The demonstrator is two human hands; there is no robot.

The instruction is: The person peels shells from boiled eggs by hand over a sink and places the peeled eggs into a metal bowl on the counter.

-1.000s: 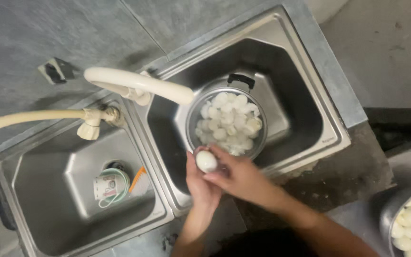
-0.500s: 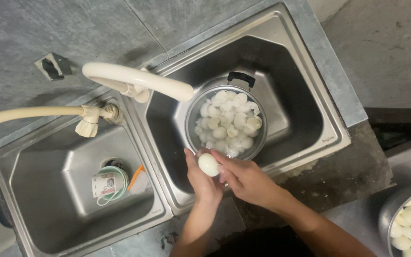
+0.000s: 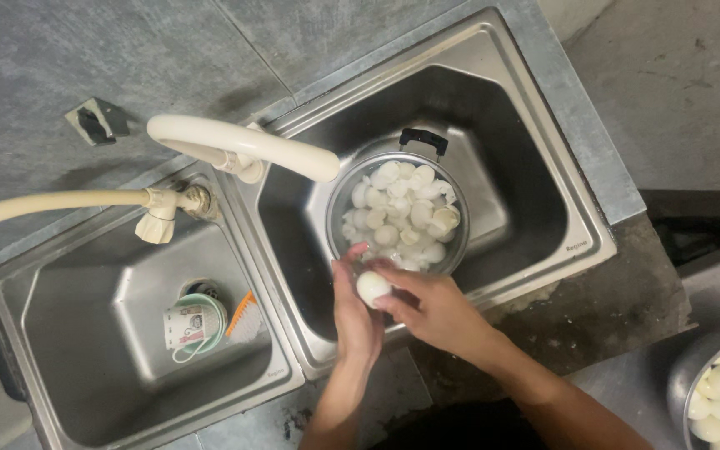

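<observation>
**Both hands on one egg, over the right-hand basin**

Both hands meet over the near edge of the right sink basin [image 3: 543,208], and between them sits a single egg [image 3: 372,287], white and smooth, about where the pot's rim ends. The left hand [image 3: 353,312] cups it from the side, fingers curled loosely round its back; the right hand [image 3: 435,312] comes in from the other side with thumb and fingertips pinched onto its surface. Neither hand is clenched: the fingers are bent just enough to cradle something round and slippery. Holding it above the basin seems sensible to me, since any bits or drips would fall into the steel rather than onto the counter.

Just beyond the hands stands a round metal pot [image 3: 339,204] with a dark handle at its far rim, full of pale eggs and broken shell pieces, some lying in water as far as I can tell. The cream plastic tap spout [image 3: 243,146] reaches over the pot's left rim, fed by a hose of the same colour along the grey wall.

The left basin [image 3: 68,333] is brushed steel too, and holds a small printed cup [image 3: 189,327] by the drain with an orange comb-like thing [image 3: 247,302] beside it. At the lower right corner, a second metal bowl [image 3: 689,367] shows smooth, glossy white eggs.
</observation>
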